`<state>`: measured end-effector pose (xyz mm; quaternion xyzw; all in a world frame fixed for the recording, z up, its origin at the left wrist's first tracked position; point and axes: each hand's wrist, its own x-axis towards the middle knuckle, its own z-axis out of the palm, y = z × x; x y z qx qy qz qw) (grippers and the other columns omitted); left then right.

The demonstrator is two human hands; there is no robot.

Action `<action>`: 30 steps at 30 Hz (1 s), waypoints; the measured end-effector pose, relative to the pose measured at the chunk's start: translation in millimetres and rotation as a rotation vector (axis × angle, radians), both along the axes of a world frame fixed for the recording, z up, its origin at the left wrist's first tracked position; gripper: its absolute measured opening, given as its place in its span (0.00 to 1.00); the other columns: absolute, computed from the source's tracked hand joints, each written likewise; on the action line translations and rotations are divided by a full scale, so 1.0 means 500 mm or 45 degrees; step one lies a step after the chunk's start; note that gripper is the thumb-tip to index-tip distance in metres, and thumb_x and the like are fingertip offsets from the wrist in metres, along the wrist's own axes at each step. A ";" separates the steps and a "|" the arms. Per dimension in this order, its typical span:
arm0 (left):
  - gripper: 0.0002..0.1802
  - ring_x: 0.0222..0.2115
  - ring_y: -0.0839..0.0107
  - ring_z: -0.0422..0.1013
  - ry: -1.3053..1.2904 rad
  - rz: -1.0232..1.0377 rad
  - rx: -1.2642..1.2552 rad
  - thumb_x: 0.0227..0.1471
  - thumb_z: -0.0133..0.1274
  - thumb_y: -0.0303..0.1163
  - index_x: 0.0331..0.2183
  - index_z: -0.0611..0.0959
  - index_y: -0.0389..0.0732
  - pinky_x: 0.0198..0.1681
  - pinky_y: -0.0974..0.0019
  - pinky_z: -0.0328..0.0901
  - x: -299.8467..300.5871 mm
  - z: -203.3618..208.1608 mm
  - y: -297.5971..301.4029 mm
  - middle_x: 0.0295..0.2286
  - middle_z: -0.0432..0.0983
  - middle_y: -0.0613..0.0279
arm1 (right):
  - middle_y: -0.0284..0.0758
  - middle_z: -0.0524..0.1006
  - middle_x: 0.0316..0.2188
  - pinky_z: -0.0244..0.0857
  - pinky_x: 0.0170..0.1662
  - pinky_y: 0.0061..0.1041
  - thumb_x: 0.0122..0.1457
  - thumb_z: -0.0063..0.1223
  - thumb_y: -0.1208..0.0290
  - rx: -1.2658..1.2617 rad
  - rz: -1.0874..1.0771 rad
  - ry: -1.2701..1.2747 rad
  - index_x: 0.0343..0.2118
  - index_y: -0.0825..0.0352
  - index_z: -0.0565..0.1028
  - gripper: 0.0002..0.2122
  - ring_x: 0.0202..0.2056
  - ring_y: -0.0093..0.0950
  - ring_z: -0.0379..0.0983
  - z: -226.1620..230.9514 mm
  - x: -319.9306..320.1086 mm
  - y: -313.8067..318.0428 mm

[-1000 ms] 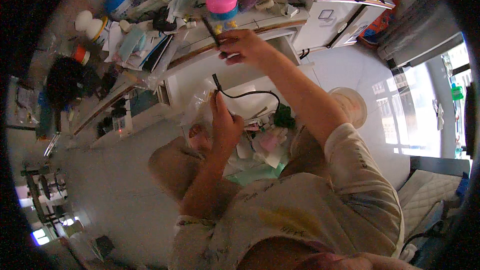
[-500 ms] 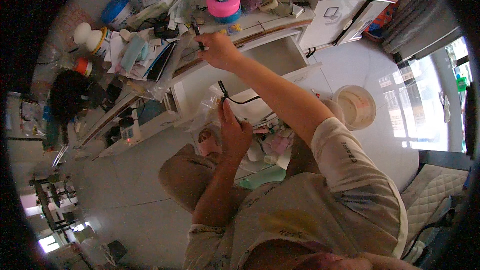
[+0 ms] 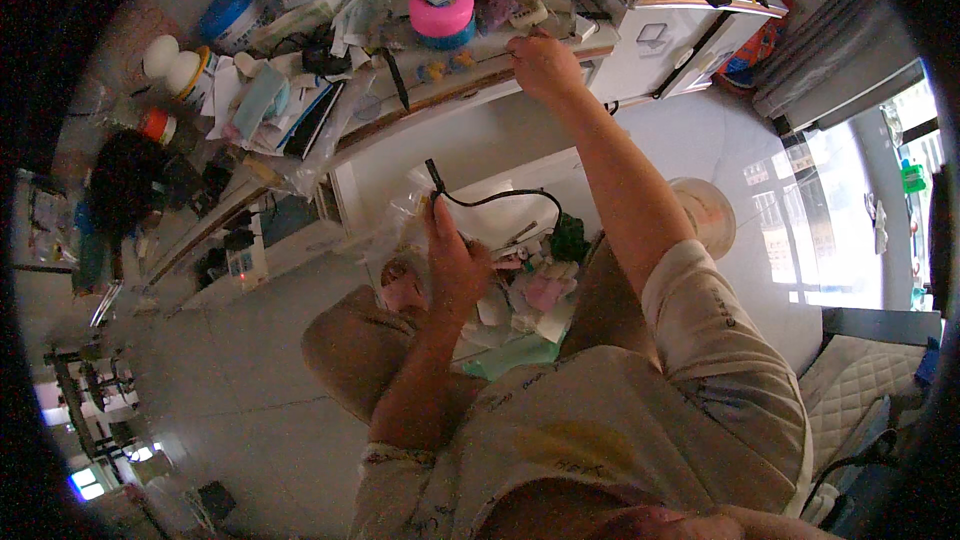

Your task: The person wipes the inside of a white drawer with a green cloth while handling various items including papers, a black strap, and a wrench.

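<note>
My left hand (image 3: pixel 458 265) is raised over my lap, its fingers closed round a black cable (image 3: pixel 500 198) and a crumpled clear plastic bag (image 3: pixel 405 212). The cable's black plug end sticks up above the fingers. From there the cord arcs right and drops to a dark green object (image 3: pixel 569 238) between my knees. My right arm reaches forward to the desktop's front edge, where my right hand (image 3: pixel 547 65) has its fingers bent together; what they hold, if anything, is hidden. To its left, a slim black pen-like object (image 3: pixel 396 78) lies over the desk edge.
An open white drawer (image 3: pixel 385 165) lies below the cluttered desktop. On top are a pink-and-blue round tub (image 3: pixel 442 20), papers (image 3: pixel 270 105) and a blue-lidded bucket (image 3: pixel 232 12). Below sits a bin of rubbish (image 3: pixel 540 290). A pale bucket (image 3: pixel 706 215) stands on the floor at right.
My right hand has left the black pen-like object and moved right along the desk edge. My left hand keeps the cable and bag; more of the cord and the dark green object now show.
</note>
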<state>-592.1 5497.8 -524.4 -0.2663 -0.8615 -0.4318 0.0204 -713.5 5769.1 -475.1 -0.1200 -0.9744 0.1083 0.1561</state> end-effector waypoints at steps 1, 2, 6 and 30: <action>0.37 0.55 0.38 0.49 0.038 0.000 -0.006 0.40 0.43 0.19 0.54 0.51 0.27 0.56 0.55 0.53 -0.001 0.000 0.000 0.54 0.45 0.31 | 0.43 0.75 0.31 0.69 0.36 0.37 0.49 0.47 0.71 0.009 0.047 0.076 0.32 0.61 0.75 0.08 0.35 0.43 0.72 -0.016 -0.005 0.008; 0.37 0.55 0.38 0.48 0.023 0.011 -0.018 0.40 0.43 0.19 0.54 0.51 0.27 0.56 0.55 0.52 0.000 0.002 0.000 0.54 0.45 0.31 | 0.43 0.75 0.31 0.70 0.35 0.38 0.48 0.47 0.71 0.018 0.100 0.149 0.30 0.62 0.74 0.07 0.34 0.44 0.73 -0.028 -0.009 0.010; 0.38 0.56 0.38 0.46 -0.067 0.029 -0.029 0.40 0.44 0.19 0.54 0.51 0.26 0.58 0.54 0.49 0.006 0.021 -0.001 0.55 0.43 0.31 | 0.44 0.74 0.31 0.70 0.33 0.39 0.47 0.47 0.73 0.007 0.113 0.198 0.28 0.64 0.73 0.05 0.33 0.44 0.73 -0.051 -0.010 0.019; 0.40 0.55 0.39 0.48 0.043 0.013 -0.039 0.40 0.46 0.20 0.55 0.50 0.27 0.57 0.52 0.48 0.019 0.011 -0.038 0.54 0.46 0.32 | 0.41 0.76 0.24 0.66 0.29 0.36 0.40 0.53 0.74 -0.067 1.220 -0.477 0.24 0.65 0.77 0.06 0.26 0.38 0.73 -0.295 0.215 -0.219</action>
